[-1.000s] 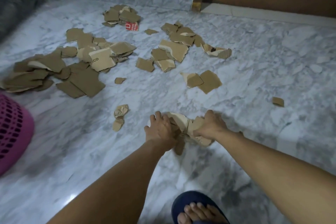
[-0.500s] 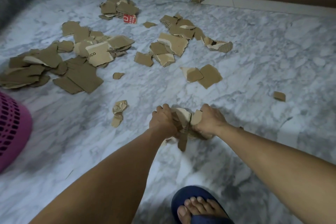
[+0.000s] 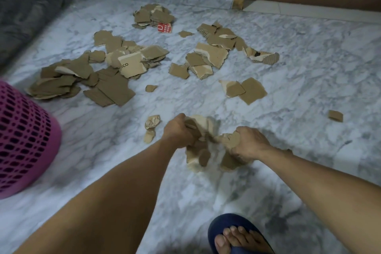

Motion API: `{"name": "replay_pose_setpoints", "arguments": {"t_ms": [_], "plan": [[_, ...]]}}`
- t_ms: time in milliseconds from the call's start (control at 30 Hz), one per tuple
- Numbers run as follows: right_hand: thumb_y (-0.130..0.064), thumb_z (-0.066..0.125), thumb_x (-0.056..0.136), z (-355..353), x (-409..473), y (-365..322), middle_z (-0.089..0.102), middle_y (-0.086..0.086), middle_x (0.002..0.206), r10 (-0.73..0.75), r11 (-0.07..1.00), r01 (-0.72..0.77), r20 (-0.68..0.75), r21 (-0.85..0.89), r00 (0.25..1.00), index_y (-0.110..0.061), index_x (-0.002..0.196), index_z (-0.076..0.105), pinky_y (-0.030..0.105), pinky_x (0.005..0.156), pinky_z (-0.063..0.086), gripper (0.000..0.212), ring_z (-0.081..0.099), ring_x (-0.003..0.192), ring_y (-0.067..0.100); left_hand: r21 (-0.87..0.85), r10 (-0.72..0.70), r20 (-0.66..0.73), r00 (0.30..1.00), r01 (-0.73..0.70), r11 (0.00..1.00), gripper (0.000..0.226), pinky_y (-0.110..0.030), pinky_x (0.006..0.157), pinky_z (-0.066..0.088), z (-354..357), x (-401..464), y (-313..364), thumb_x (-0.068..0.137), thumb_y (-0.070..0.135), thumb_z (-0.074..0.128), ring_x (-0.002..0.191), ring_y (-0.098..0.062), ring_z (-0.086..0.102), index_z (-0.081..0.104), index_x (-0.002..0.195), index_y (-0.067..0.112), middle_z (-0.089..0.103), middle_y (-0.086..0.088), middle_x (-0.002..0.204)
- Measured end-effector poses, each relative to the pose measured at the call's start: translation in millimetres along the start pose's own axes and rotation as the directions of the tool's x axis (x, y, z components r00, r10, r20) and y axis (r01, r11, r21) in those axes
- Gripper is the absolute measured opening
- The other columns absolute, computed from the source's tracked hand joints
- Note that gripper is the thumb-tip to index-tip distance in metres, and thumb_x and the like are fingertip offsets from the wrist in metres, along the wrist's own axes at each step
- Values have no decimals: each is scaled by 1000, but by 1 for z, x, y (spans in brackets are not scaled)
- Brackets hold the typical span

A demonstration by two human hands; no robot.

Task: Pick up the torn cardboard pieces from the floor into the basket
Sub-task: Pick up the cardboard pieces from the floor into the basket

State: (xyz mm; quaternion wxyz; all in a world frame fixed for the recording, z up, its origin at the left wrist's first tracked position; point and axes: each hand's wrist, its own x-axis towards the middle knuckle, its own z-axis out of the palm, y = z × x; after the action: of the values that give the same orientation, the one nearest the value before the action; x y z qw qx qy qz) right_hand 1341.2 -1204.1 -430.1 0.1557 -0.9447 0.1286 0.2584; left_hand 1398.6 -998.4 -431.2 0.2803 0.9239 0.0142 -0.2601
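Since the earlier frames both hands have drawn slightly apart and lifted, and the bundle of torn cardboard they hold now hangs in two clumps rather than one.

Nearest, at the bottom edge of the marble floor (image 3: 309, 93), a foot in a dark blue slipper (image 3: 233, 231) points forward. Beyond it, the left hand (image 3: 181, 132) has its fingers curled tightly around a clump of cardboard pieces (image 3: 199, 150), some sticking up past the knuckles and some dangling below. The right hand (image 3: 249, 144) is likewise clenched around its own clump (image 3: 228, 161), fingers wrapped over the top edge. The two clumps touch or nearly touch between the hands; blur hides which.

Just left of the left hand lies a crumpled scrap (image 3: 152, 122) on the floor. At the left edge stands the pink basket (image 3: 22, 140), only partly in view. A small lone piece (image 3: 335, 115) lies toward the right edge.

Farther off, loose cardboard is scattered across the middle of the floor: a large heap (image 3: 86, 80) on the left, a pair of pieces (image 3: 245, 89) right of centre, another group (image 3: 214, 51) beyond it, and a far heap with a red printed scrap (image 3: 164, 27) near the back wall.
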Motion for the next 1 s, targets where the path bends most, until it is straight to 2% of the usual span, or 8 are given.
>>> {"name": "replay_pose_setpoints", "arguments": {"t_ms": [133,233,367,467,633,767,867,1000], "plan": [[-24,79,70,-8,2,-2,58,4,104,-15,996,12,29,90,999,-17,105,54,31,66,46,43,58,95,26,-201,-70,-81,994,52,978,50,-36,67,56,-35,9,-19,59,2,83,90,-29,65,57,99,19,61,-3,91],[-26,80,68,-6,1,-3,62,7,107,-51,998,47,125,40,991,-16,110,58,34,75,54,49,62,93,26,-258,-71,-149,986,31,966,50,-26,59,48,-56,13,-30,55,-3,88,85,-20,59,55,85,20,60,4,84],[-25,74,74,19,-8,0,53,4,118,-99,977,108,59,-184,993,-20,119,49,37,83,51,52,53,108,26,-165,-87,-183,979,57,985,59,-34,77,53,-62,17,-48,55,0,89,97,-24,58,58,101,19,60,-3,106],[-28,79,72,30,-13,1,40,3,120,-113,969,109,-6,-224,994,-18,119,44,37,82,45,59,44,116,26,-53,-126,-155,980,119,991,67,-32,87,52,-50,17,-59,60,2,87,108,-30,55,57,118,17,46,-8,125],[-33,82,70,16,-17,-8,54,3,97,-131,978,138,53,-158,990,-18,105,36,34,64,45,59,59,88,26,146,-135,-226,965,171,974,56,-39,94,46,-31,12,-65,70,10,73,115,-29,45,50,120,18,51,-8,121],[-33,79,72,11,-20,-26,60,5,110,-264,949,280,125,-142,956,-26,117,40,33,69,42,59,57,92,26,158,-170,-230,958,209,965,54,-41,94,42,-28,9,-63,72,12,71,114,-30,44,44,119,18,50,-8,117],[-32,76,76,19,-19,-43,57,3,131,-353,900,385,173,-206,919,-33,139,39,33,88,45,72,55,114,28,132,-140,-210,968,170,977,57,-39,88,49,-31,8,-63,70,8,72,105,-29,53,45,119,15,49,-11,119],[-27,77,74,31,-11,-58,51,1,122,-406,871,427,135,-242,904,-34,126,52,30,81,42,58,53,112,27,79,-118,-218,969,138,987,58,-31,76,46,-32,2,-63,70,5,75,102,-29,53,46,119,13,47,-12,118]]}}
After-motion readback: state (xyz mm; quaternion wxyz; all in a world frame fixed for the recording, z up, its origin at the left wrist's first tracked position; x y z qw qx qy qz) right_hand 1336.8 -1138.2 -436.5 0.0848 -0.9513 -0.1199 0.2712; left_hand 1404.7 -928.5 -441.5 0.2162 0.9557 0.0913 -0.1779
